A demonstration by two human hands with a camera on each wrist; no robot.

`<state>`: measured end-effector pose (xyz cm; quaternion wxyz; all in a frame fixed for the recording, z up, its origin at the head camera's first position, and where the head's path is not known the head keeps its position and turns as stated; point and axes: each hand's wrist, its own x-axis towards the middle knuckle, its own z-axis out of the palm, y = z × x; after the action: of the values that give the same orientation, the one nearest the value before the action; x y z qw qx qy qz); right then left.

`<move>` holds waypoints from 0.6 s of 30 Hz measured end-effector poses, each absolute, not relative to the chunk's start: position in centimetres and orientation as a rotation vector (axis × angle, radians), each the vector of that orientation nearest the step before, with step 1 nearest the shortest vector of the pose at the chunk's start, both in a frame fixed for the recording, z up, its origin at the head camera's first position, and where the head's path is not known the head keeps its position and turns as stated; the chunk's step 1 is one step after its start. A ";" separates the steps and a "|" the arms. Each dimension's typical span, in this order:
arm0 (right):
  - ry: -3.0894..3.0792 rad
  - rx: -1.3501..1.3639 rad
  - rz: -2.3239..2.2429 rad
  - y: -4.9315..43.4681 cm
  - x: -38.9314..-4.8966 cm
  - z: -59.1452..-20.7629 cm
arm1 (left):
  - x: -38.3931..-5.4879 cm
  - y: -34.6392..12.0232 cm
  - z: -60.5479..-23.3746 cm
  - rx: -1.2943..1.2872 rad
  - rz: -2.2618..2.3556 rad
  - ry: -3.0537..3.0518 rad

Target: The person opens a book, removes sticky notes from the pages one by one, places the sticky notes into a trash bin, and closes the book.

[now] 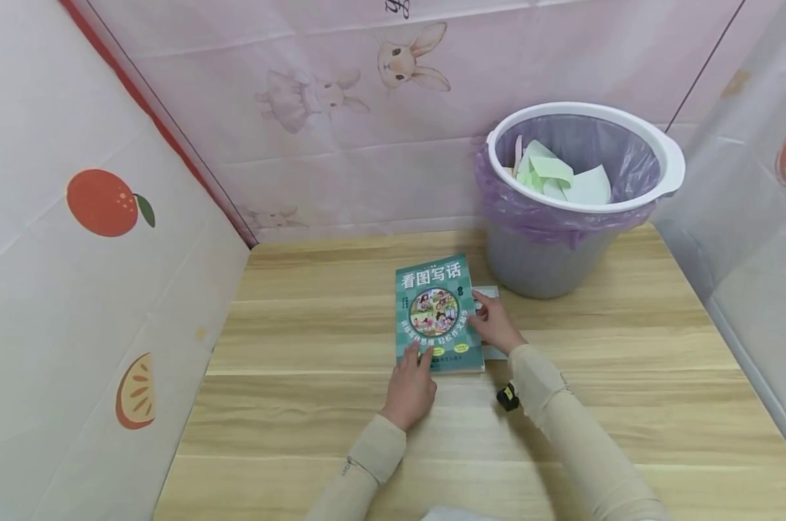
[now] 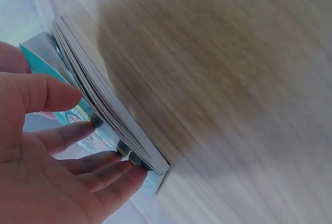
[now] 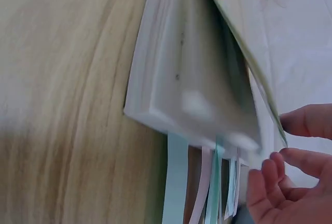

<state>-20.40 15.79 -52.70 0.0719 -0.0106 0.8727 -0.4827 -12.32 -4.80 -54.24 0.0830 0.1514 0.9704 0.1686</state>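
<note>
A teal picture-writing book (image 1: 434, 275) with a round picture on its cover lies on the wooden table. My left hand (image 1: 410, 388) touches its near edge, fingers extended over the cover. In the left wrist view, the left fingertips (image 2: 139, 161) sit along the page edges. At the book's right side, my right hand (image 1: 496, 323) pinches the cover. The right wrist view shows the cover (image 3: 249, 60) raised off the pages (image 3: 179, 68), its edge between thumb and fingers. Pale blue, pink and green paper strips (image 3: 176, 182) stick out from the book's side.
A grey bin (image 1: 536, 253) with a white rim and a purple bag stands at the back right, holding crumpled pale papers (image 1: 549, 170). A small black object (image 1: 507, 396) with yellow on it shows below the right wrist. Printed sheets wall the table (image 1: 289, 420) behind and beside.
</note>
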 end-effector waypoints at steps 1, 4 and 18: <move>2.620 -0.028 -1.474 15.8 -20.4 -52.8 | -12.3 -4.8 -54.2 0.453 0.522 2.898; 2.579 -0.008 -1.560 15.9 -19.9 -52.6 | -12.2 -4.9 -54.0 0.446 0.625 2.909; 2.418 -0.227 -1.780 13.4 -13.8 -51.1 | -8.9 -3.8 -48.4 1.082 1.084 3.183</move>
<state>-13.81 13.37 -51.11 0.0652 -0.0752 0.8013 -0.5899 -8.88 -3.83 -48.35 -0.1943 0.3004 0.8840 0.3010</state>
